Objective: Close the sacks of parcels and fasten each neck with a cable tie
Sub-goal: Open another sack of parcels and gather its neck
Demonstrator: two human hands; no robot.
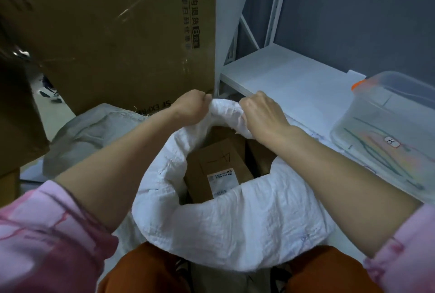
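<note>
The sack [235,226] stood between my knees, just beside the low shelf [282,76]. Its mouth was open, with the rim rolled down in a thick cuff. Brown parcels [216,170] showed inside, one bearing a printed label.

My left hand [190,106] and right hand [263,113] each held the far part of the rim, fingers curled tight round the bunched white cloth. The two grips lay near each other, with a short bridge of cloth between them.

Status, as I judged it: closing had only begun. The far rim was gathered; the near rim lay slack against my lap. The neck was not yet formed, and no tie was on it.

The ties [376,149], thin coloured strips as far as I could tell, lay in a clear tub [367,106] on the shelf to my right, untouched.

A second, grey sack [89,132] lay on the floor to my left, below a large carton [106,33]. Whether it was tied could not be determined.
</note>
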